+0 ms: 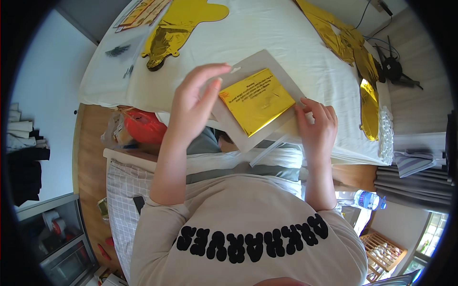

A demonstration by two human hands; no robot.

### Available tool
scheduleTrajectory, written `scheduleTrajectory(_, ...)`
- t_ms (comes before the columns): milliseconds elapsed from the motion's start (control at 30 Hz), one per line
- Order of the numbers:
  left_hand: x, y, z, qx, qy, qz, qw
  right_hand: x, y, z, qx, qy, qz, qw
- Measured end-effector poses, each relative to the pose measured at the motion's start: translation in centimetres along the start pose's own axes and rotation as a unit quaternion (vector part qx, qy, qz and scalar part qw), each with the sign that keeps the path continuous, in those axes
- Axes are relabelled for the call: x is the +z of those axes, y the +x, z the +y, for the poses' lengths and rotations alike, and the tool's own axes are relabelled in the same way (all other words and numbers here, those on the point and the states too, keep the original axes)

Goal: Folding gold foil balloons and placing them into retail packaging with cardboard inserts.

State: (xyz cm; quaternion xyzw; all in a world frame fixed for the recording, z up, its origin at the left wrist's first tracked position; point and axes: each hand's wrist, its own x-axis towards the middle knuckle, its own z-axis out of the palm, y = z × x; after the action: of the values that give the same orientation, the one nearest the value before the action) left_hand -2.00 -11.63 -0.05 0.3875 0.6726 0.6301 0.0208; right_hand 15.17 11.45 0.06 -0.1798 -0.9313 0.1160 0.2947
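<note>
A grey backing card (267, 56) with a hang hole is tilted at the bed-like white surface's near edge. A folded gold foil packet (260, 102) with small dark print lies against the card. My right hand (318, 121) pinches the card's right corner between thumb and fingers. Over the card's upper left side is my left hand (195, 100), its thumb and index finger curved apart with nothing visible between them. Its other fingers are partly hidden. A clear plastic strip (269, 151), perhaps part of a sleeve, hangs below the card.
Flat gold foil balloons lie on the white cloth (253, 28), one at the far left (186, 24) and others along the right edge (350, 43). Flat packets (143, 14) and small dark sticks (118, 50) sit at left. A red bag (143, 126) stands below.
</note>
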Motion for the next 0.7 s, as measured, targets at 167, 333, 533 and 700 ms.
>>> scheduleTrajectory(167,3.0,0.4,2.0,0.136,0.252,-0.13,0.949,-0.1,0.4,0.2,-0.055,-0.009,0.022,0.998)
scheduleTrajectory(333,5.5,2.7,0.9,0.206,0.351,-0.237,0.882,-0.6,0.2,1.4,-0.1,0.03,-0.007,0.994)
scheduleTrajectory(533,6.6,2.6,-0.9,0.192,0.363,-0.317,0.855,-1.4,-0.6,1.9,-0.154,0.021,-0.075,0.985)
scheduleTrajectory(700,6.6,2.5,-0.4,0.192,0.397,-0.323,0.837,-1.8,-0.2,1.4,-0.142,0.018,-0.09,0.986)
